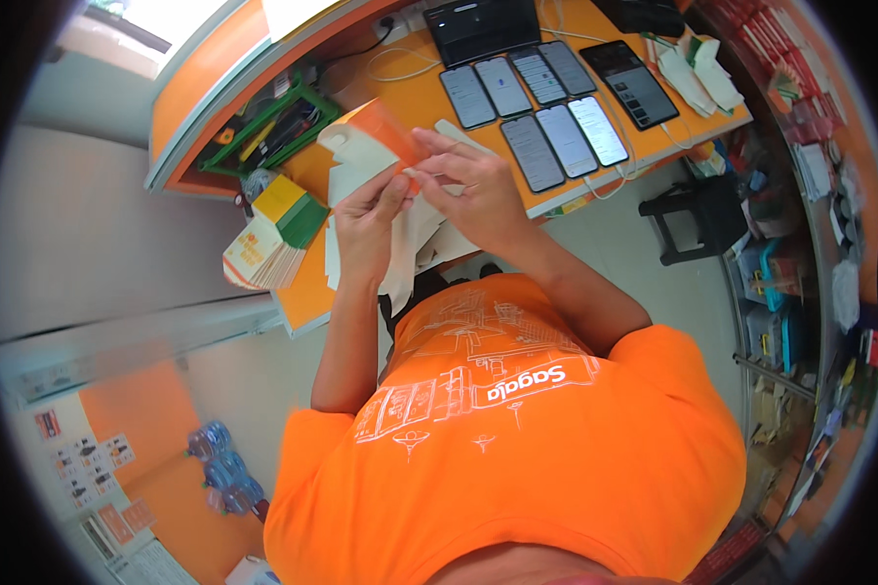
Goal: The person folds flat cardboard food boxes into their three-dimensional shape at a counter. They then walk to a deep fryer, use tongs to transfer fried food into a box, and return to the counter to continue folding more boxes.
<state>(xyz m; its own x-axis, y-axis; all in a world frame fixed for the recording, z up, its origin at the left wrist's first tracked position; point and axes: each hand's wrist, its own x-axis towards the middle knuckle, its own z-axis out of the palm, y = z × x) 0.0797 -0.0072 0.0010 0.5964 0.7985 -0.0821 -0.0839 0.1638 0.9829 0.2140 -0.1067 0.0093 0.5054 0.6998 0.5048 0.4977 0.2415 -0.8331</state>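
Desk (pixel 578 27): orange-topped and curving through the lens, it runs under and beyond the grip, well out to its right.
Left hand (pixel 369 226): thumb and fingers pressed together, pinching the near edge of the paper.
Right hand (pixel 476 185): just beside the left; thumb and bent fingers pinch the paper's right-hand end.
Paper (pixel 379 123): orange and white, folded, raised between the two hands, its curled far end reaching away to the left of the grip.
Sheets (pixel 416 228): pale and loosely heaped, under and just below the grip.
Stack (pixel 275 237): yellow, green and white folded pieces, left of the grip, fanned at the near end.
Tray (pixel 263 136): green, holding tools, past the grip on the left.
Phones (pixel 567 140): seven in two rows, beyond the grip to the right, some screens lit.
Tablet (pixel 632 84): dark, farther right than the phones.
Pouches (pixel 695 74): white and green, right of the tablet.
Stool (pixel 698 216): black, on the floor well right of the grip.
Bottles (pixel 226 470): bluish, clustered far behind and left of the grip.
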